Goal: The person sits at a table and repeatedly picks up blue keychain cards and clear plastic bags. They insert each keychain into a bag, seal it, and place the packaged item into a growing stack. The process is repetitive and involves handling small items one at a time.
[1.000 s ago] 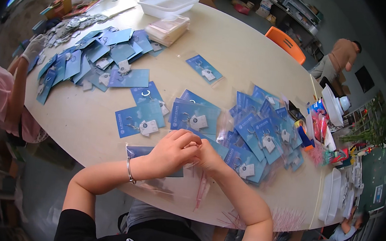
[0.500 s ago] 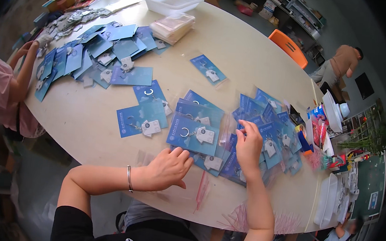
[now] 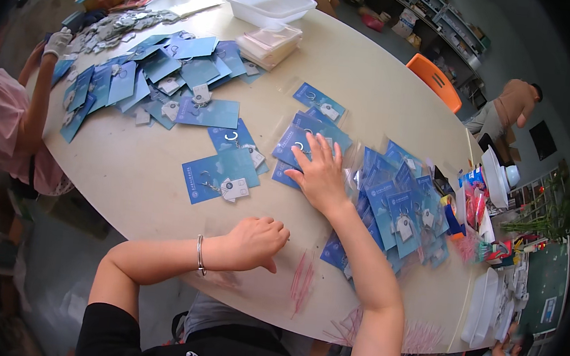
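Note:
My right hand (image 3: 324,181) lies with spread fingers on a small stack of blue keychain cards in clear bags (image 3: 293,140). My left hand (image 3: 252,244) is closed, its fingers curled over the near table edge; whatever they may hold is hidden. Just beyond it lie two unbagged blue cards, the nearer card (image 3: 207,171) carrying a white shirt-shaped keychain (image 3: 234,188). One bagged card (image 3: 319,99) rests past the stack. Right of my right hand, a larger pile of bagged cards (image 3: 391,201) overlaps untidily.
Pink twist ties (image 3: 302,281) lie near the front edge. At the far left are a heap of loose cards (image 3: 192,71) and a person in pink (image 3: 6,113). A white tub (image 3: 271,4) and a stack of clear bags (image 3: 269,44) stand at the back; an orange chair (image 3: 436,83) is beyond.
My right hand has swung left and away from me onto the bagged stack, which has shifted toward the far side. My left hand stays curled in nearly the same place. The view has shifted slightly.

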`<action>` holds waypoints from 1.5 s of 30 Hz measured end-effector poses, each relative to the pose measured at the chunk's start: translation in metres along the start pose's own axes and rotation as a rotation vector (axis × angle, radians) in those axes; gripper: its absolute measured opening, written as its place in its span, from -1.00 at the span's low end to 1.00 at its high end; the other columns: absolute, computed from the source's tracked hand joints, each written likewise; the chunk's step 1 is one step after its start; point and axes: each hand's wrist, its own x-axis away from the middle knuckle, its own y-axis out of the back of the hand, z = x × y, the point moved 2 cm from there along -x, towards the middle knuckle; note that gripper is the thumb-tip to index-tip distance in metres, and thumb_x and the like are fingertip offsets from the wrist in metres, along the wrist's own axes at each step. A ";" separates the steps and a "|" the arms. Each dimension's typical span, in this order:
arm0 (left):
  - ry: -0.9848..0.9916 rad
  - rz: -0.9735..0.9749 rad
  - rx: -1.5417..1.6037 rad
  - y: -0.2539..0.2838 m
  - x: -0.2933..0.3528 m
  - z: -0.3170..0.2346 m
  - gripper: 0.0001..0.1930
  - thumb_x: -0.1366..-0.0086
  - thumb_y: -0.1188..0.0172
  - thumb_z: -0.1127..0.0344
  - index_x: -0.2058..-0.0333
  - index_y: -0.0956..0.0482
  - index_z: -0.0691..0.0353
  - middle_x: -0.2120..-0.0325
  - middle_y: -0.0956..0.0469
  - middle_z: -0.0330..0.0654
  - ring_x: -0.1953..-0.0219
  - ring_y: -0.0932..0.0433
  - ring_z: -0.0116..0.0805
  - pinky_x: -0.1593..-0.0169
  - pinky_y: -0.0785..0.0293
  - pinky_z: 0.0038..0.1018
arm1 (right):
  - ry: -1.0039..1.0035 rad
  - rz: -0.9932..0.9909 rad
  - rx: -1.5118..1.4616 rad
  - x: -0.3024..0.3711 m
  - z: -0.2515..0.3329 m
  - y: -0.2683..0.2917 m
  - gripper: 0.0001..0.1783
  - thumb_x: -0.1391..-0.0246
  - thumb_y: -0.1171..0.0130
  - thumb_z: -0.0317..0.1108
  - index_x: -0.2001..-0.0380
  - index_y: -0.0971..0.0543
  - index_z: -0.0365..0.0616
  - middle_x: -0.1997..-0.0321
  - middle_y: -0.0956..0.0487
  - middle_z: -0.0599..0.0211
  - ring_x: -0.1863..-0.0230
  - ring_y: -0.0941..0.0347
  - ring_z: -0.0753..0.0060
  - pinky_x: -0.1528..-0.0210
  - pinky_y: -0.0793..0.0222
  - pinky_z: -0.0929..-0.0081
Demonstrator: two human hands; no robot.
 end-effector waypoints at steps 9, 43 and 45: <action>-0.028 -0.237 0.274 -0.002 -0.008 0.013 -0.81 0.02 -0.36 0.38 0.41 -0.55 0.17 0.37 -0.49 -0.15 0.16 -0.51 -0.11 0.16 -0.47 -0.26 | 0.146 0.203 -0.353 -0.074 0.086 -0.004 -0.32 0.33 -0.53 -0.19 0.07 -0.49 -0.09 -0.16 -0.38 0.05 -0.25 -0.24 0.06 -0.20 -0.19 0.07; 0.484 -0.098 0.771 0.015 -0.016 0.034 -0.79 -0.10 -0.41 0.31 0.46 -0.64 0.37 0.62 -0.57 -0.13 0.58 -0.48 -0.46 0.47 -0.38 -0.49 | -0.554 0.547 -1.199 0.103 -0.037 0.084 -0.60 0.24 -0.32 -0.60 0.22 -0.54 -0.17 0.46 -0.52 0.48 0.37 -0.41 0.66 0.28 -0.32 0.63; 0.464 -0.086 0.774 0.013 -0.017 0.036 -0.79 -0.10 -0.41 0.31 0.47 -0.64 0.37 0.63 -0.57 -0.14 0.58 -0.47 -0.49 0.47 -0.37 -0.50 | -0.514 0.601 -1.166 0.094 -0.038 0.083 -0.61 0.25 -0.32 -0.60 0.23 -0.55 -0.16 0.45 -0.53 0.48 0.38 -0.40 0.66 0.29 -0.31 0.62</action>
